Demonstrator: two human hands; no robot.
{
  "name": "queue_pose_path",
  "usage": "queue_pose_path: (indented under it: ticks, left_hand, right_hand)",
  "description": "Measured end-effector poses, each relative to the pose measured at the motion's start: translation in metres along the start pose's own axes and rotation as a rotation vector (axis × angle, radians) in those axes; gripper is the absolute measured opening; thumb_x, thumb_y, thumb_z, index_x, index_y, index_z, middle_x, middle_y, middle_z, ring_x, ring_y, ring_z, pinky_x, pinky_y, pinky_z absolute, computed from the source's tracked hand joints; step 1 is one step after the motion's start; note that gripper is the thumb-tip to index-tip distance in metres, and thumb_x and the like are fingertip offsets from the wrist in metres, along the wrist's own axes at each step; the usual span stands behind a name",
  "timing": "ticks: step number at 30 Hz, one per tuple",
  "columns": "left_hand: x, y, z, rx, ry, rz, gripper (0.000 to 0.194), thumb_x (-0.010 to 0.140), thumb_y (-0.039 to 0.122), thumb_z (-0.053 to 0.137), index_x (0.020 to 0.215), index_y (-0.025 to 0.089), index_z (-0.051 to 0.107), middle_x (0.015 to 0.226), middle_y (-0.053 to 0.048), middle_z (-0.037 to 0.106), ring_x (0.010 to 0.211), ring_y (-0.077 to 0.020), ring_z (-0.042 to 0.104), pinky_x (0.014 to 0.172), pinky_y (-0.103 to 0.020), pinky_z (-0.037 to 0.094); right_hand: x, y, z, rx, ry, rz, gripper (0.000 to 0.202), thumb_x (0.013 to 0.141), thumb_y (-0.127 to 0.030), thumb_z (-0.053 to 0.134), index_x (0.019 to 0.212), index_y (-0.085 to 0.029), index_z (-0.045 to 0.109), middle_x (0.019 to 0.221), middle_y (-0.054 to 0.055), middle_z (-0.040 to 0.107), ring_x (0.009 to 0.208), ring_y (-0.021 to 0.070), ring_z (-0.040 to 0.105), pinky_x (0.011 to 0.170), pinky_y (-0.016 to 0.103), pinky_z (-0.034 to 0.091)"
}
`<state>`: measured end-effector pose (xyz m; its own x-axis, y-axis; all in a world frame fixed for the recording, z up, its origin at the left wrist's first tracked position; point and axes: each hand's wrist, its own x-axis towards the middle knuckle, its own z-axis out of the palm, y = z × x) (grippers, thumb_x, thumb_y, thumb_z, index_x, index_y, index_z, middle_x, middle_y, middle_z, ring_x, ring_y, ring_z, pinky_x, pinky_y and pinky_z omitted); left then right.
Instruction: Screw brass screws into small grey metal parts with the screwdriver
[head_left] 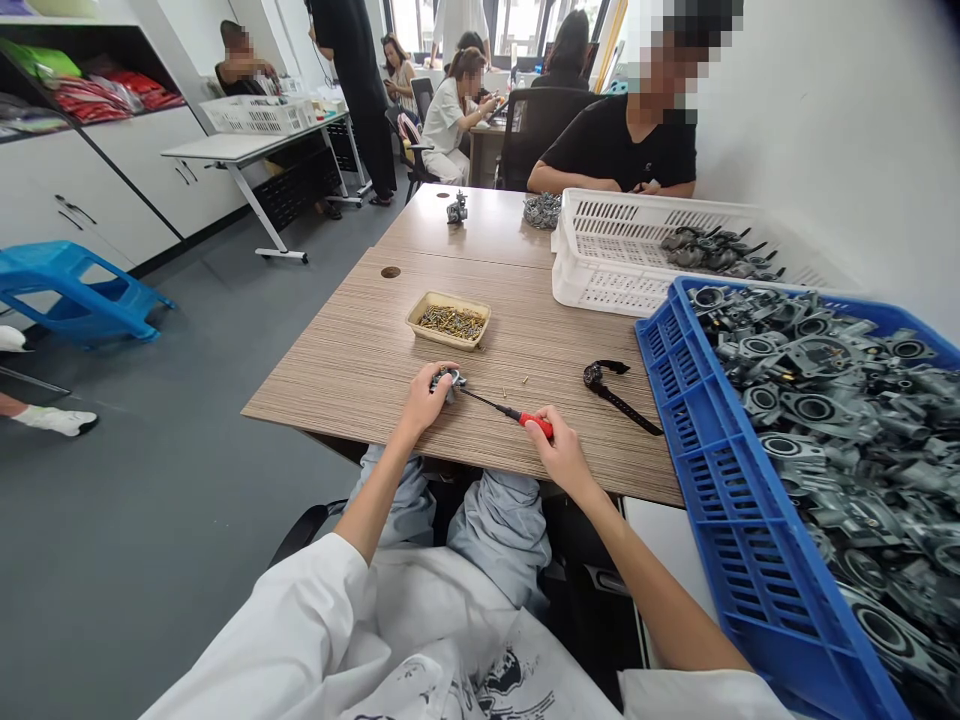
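Observation:
My left hand (429, 397) is closed around a small grey metal casting (454, 380), holding it on the wood-grain table (337, 350). A screwdriver (536, 423) with a red and black handle is gripped in my right hand (564, 452). Its thin dark shaft points left, and the tip meets the casting's right side; the exact contact point is too small to make out. Beyond my left hand sits a cream tray (448, 342) full of small brass-coloured and silvery screws. A couple of loose screws (525, 380) lie right of the screwdriver shaft.
A black wristwatch (594, 376) lies near the blue crate (679, 440), heaped with metal castings (814, 408). Behind it stands a white basket (600, 290) holding more parts. A metal part (457, 208) and a bowl of small pieces (541, 210) are farther back. A person (622, 140) sits opposite.

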<state>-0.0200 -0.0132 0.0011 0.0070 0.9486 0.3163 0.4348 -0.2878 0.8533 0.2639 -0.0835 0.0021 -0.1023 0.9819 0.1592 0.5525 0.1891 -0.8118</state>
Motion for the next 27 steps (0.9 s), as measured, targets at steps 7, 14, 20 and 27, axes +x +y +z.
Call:
queue_pose_path:
  ticks: [7,14,20,27]
  left_hand:
    - [0.0,-0.0015,0.0005,-0.007,0.003,0.004,0.032,0.099,0.033,0.05,0.117,0.02,0.074,0.116,-0.008,0.075,0.111,-0.0245,0.068,0.105,-0.04,0.051]
    - [-0.0001,0.0009,-0.0003,-0.004,-0.003,0.008,0.033,0.099,0.032,0.049,0.117,0.02,0.074,0.115,-0.008,0.075,0.11,-0.0246,0.068,0.105,-0.039,0.051]
    - [-0.0002,0.0006,0.0001,-0.003,-0.001,0.002,0.033,0.099,0.032,0.049,0.116,0.021,0.074,0.115,-0.008,0.075,0.11,-0.0243,0.068,0.104,-0.039,0.051]
    - [-0.0004,-0.0022,0.0004,-0.007,-0.007,0.017,0.032,0.1,0.032,0.05,0.118,0.021,0.074,0.116,-0.008,0.075,0.111,-0.0245,0.068,0.105,-0.04,0.051]
  right_hand:
    - [0.0013,-0.0028,-0.0007,0.002,-0.011,-0.017,0.035,0.104,-0.056,0.049,0.091,-0.024,0.056,0.067,-0.004,0.05,0.061,0.0174,0.047,0.064,0.029,0.037]
    - [0.0003,-0.0013,-0.0012,0.018,-0.032,0.007,0.027,0.099,-0.052,0.055,0.103,-0.025,0.052,0.062,-0.007,0.046,0.054,0.0176,0.044,0.059,0.03,0.035]
    - [0.0002,-0.0007,-0.0016,0.019,-0.029,0.027,0.028,0.096,-0.052,0.058,0.1,-0.026,0.046,0.06,-0.009,0.044,0.052,0.0174,0.043,0.057,0.03,0.034]
    - [0.0018,-0.003,-0.0015,0.002,0.004,0.0,0.033,0.101,-0.056,0.051,0.09,-0.025,0.049,0.066,-0.005,0.049,0.06,0.0172,0.047,0.062,0.03,0.036]
